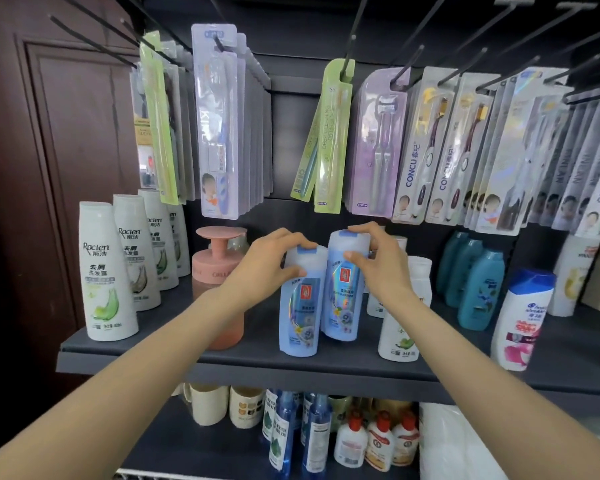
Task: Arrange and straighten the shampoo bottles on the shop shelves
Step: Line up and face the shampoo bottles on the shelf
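Left hand (274, 258) grips the front blue bottle's (300, 303) cap; right hand (374, 258) pinches the rear blue bottle (343, 289) (tilted, touching the other) on the shelf (222, 365).

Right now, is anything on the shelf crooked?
Yes. The two blue bottles: the left hand grips one, the right hand grips the other, which leans left against it.

Two pale blue shampoo bottles (300, 299) (342, 285) stand touching on the dark shelf (326, 365), the rear one tilted.
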`<state>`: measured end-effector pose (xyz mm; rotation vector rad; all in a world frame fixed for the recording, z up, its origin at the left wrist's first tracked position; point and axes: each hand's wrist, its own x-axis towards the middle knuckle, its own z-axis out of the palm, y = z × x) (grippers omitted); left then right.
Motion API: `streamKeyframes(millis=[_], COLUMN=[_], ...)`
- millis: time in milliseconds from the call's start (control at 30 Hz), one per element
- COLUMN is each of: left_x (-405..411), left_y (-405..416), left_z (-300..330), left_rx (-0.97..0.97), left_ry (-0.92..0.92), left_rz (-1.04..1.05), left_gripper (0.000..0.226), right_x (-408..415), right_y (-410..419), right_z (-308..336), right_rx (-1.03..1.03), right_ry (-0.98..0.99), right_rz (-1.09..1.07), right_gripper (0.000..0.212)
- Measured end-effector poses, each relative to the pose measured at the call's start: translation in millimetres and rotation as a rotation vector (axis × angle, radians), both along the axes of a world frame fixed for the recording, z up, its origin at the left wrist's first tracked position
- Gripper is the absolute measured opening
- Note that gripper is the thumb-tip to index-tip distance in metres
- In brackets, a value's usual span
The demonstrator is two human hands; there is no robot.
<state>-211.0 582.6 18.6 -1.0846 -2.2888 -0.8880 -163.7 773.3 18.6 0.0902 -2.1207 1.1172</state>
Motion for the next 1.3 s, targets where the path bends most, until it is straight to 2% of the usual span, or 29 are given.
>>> streamKeyframes(millis=[400,600,1300], left_x=[-9.2,-9.7,-4.6], left_y=[-1.6,-0.6,-1.1], left_z=[-6.6,-9.8,-7.5], left_rx=[0.050,0.048,0.017], left_ry=[-0.042,-0.021,-0.010], left_rz=[-0.022,0.002,0.025], left_gripper=[0.041,0.041,0.041], right_x=[-91.7,-126.9,-145.6], right_y=[5.6,2.7,-6.4], right_z=[-27.3,-28.8,-28.5], right_rx=[-0.014,-0.050,-0.124], right_ry=[-0.037,-0.057,-0.079], right_rz=[-0.007,0.061,0.231], right_gripper=[0.033,0.035,0.038])
